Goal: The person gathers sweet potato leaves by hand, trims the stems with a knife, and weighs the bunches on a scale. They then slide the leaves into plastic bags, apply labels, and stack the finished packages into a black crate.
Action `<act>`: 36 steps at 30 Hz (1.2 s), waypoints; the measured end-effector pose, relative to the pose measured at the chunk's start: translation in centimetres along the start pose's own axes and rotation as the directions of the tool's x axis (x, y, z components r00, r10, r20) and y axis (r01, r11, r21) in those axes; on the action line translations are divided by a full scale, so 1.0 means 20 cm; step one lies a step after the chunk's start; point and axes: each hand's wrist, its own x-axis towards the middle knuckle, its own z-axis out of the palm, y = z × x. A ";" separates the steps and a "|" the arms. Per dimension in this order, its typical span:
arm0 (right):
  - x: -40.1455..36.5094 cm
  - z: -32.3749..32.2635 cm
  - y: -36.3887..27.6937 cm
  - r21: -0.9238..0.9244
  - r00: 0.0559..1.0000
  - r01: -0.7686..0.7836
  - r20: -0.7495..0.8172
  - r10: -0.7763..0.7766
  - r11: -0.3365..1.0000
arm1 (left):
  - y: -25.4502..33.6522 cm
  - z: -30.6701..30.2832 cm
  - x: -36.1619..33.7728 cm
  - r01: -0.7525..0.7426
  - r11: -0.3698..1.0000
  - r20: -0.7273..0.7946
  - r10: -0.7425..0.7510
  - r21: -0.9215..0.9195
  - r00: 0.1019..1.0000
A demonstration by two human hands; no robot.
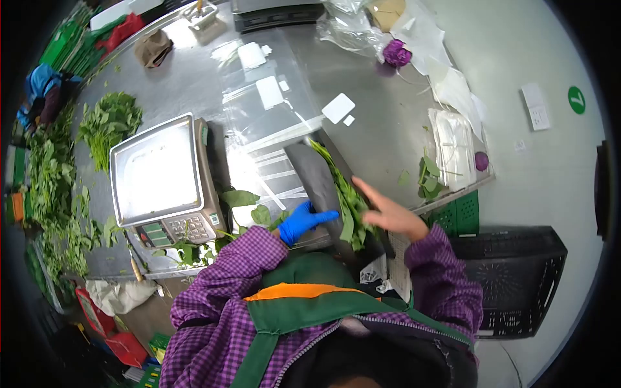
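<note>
A dark grey curved sheet [310,171] stands at the table's near edge, folded like a trough around a bunch of leafy greens [347,204]. My left hand [301,223], in a blue glove, grips the left side of this sheet with the thumb laid across it; some fingers are hidden. On the other side, my bare right hand [391,213] has its fingers stretched out over the greens and the sheet's right edge. Loose leaves [240,198] lie just left of the gloved hand, beside a weighing scale [158,174].
More greens [113,119] are heaped behind the scale and along the left side [48,187]. White labels [338,108] lie on the metal table [388,129]. A knife [135,265] rests at the front edge. A black crate [511,278] stands at right below the table.
</note>
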 end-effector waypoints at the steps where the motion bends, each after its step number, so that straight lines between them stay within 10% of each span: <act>1: -0.08 0.08 -0.03 0.001 0.996 -0.073 -0.042 0.073 0.997 | 0.04 0.04 -0.04 0.088 0.992 0.031 -0.091 0.088 0.995; 4: -0.25 0.37 0.01 -0.160 0.936 -0.245 -0.298 0.189 0.956 | -0.04 0.12 -0.03 0.021 0.993 0.098 -0.032 0.112 0.995; 7: -0.34 0.52 0.16 -0.149 0.811 -0.150 -0.584 0.035 0.977 | 0.05 -0.07 0.14 -0.290 0.661 0.364 0.028 0.692 0.931; 9: -0.39 0.59 0.20 -0.129 0.716 -0.196 -0.696 0.052 0.972 | 0.08 -0.25 0.34 -0.362 0.859 0.182 0.315 0.364 0.931; 11: -0.42 0.64 0.22 -0.171 0.707 -0.218 -0.707 0.035 0.961 | 0.38 -0.40 0.42 -0.384 -0.043 0.319 0.644 0.922 0.695; 12: -0.43 0.66 0.23 -0.137 0.672 -0.205 -0.739 0.038 0.969 | 0.42 -0.48 0.47 -0.261 -0.069 0.251 0.583 0.963 0.773; 17: -0.43 0.73 0.28 -0.075 0.590 -0.184 -0.806 0.049 0.980 | 0.39 -0.59 0.72 0.029 0.378 -0.231 0.501 0.925 0.834; 21: -0.42 0.75 0.29 -0.055 0.573 -0.139 -0.819 0.035 0.989 | 0.34 -0.52 0.57 -0.195 0.429 -0.170 0.676 0.882 0.717; 27: -0.41 0.78 0.33 -0.035 0.568 -0.134 -0.822 0.048 0.990 | 0.24 -0.17 0.58 -0.318 0.793 -0.354 0.539 0.520 0.765; 31: -0.42 0.77 0.30 -0.041 0.585 -0.137 -0.810 0.048 0.990 | 0.17 -0.09 0.71 -0.107 0.571 -0.330 0.606 0.814 0.724; 36: -0.43 0.76 0.25 -0.156 0.574 -0.183 -0.819 -0.023 0.971 | 0.13 -0.19 0.69 -0.211 0.409 -0.147 0.686 0.888 0.713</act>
